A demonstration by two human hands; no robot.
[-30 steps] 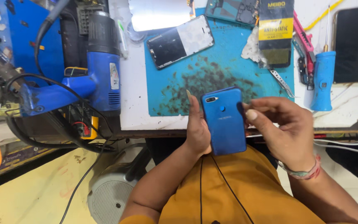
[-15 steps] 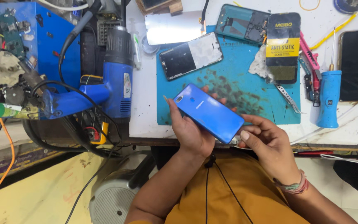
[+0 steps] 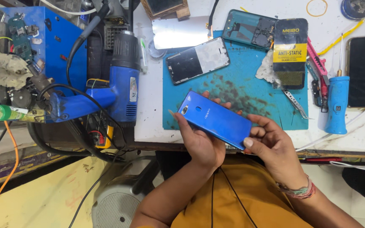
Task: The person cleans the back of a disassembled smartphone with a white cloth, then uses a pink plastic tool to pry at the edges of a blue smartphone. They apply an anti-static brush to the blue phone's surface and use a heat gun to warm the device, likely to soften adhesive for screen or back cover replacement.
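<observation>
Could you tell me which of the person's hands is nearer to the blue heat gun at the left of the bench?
Left. The left hand cradles the blue phone just right of the blue heat gun. The right hand steadies the phone's far end, farther right.

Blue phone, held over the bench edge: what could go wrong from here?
1. The blue phone rests only in the left hand, with the right hand pinching one corner; a slip could drop it past the table edge.
2. The thin pick under the left thumb might gouge the back cover.
</observation>
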